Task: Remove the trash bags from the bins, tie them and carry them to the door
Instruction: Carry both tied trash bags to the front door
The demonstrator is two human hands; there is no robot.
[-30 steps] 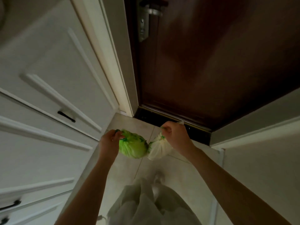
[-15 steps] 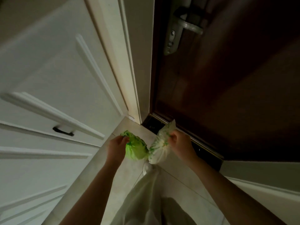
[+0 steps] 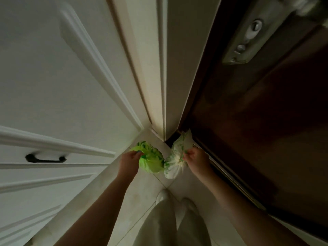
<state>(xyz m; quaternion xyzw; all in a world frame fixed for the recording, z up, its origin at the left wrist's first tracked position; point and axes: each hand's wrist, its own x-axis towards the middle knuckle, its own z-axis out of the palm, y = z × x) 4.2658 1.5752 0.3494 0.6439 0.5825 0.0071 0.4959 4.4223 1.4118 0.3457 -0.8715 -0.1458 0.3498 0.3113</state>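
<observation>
Low centre of the head view, left hand (image 3: 129,161) fingers closed on the green bag (image 3: 150,159), right hand (image 3: 196,159) pinching the white bag's (image 3: 174,161) neck — bags touching, beside the dark door (image 3: 257,139).

A small bright green plastic trash bag (image 3: 151,159), bunched shut at its top, hangs low over the tiled floor. A white, green-printed plastic trash bag (image 3: 174,161) hangs touching its right side, just before the dark brown door (image 3: 257,121).

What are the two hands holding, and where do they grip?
Left hand holds the green bag by its gathered top; right hand holds the white bag likewise.
</observation>
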